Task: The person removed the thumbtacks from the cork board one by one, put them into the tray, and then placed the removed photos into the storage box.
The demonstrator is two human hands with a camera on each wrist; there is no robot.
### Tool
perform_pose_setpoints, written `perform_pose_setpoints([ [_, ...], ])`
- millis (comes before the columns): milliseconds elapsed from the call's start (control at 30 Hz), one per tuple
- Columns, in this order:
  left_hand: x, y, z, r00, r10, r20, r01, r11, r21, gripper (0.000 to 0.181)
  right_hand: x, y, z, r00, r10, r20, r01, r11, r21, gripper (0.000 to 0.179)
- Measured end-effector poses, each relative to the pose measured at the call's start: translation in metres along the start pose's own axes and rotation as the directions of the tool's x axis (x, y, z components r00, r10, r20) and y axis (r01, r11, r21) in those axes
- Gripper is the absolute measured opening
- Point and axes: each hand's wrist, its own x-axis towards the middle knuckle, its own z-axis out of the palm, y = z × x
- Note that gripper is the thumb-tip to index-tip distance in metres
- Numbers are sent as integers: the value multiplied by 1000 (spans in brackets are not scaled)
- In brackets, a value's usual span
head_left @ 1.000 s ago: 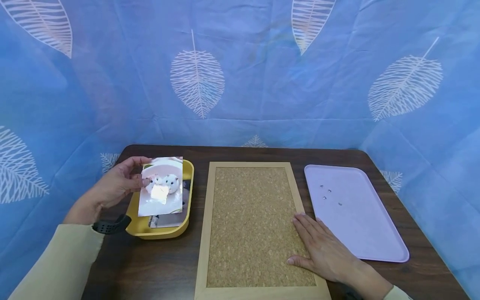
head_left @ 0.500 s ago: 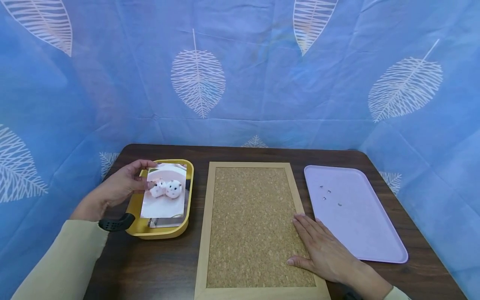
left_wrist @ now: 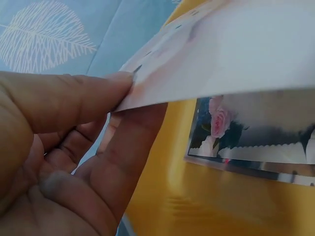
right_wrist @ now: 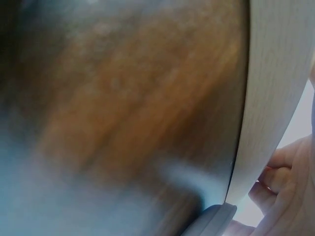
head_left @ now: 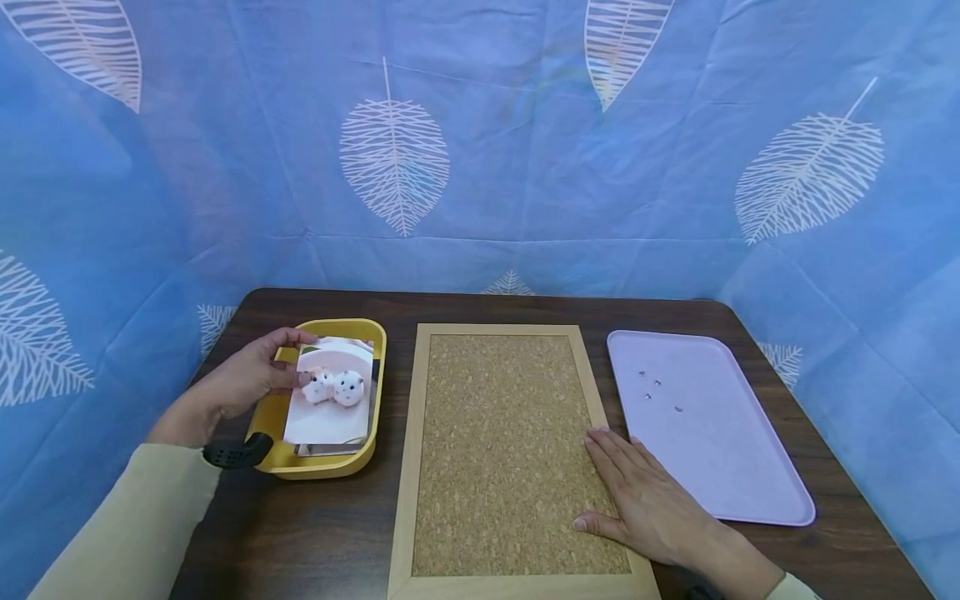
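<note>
My left hand pinches the left edge of a photo between thumb and fingers. The photo shows two round white animal figures on pink and white. It hangs over a yellow tray, and in the left wrist view there is a gap between it and another photo with pink roses lying in the tray. My right hand rests with straight fingers on the right side of the wood-framed cork board, thumb spread over the cork. In the right wrist view that hand is partly hidden by the frame.
A lilac tray lies right of the board with several small shiny pieces on it. Everything stands on a dark wooden table. A blue leaf-patterned cloth hangs behind and at both sides.
My left hand has moved slightly right and toward me with the photo, which sits lower over the yellow tray. Glare on the photo is gone. My right hand stays in place.
</note>
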Motion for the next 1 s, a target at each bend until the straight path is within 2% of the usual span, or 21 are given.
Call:
perform_pose_setpoints([
  [433, 8, -5, 14, 998, -52, 34, 50, 998, 46, 60, -1, 0, -1, 1000, -2, -5, 2, 1000, -7, 102],
  [667, 8, -2, 20, 998, -62, 8, 61, 990, 125, 60, 0, 0, 1, 1000, -5, -12, 5, 1000, -7, 102],
  [1000, 9, -1, 23, 997, -75, -23, 78, 982, 173, 65, -1, 0, 0, 1000, -6, -2, 6, 1000, -4, 103],
])
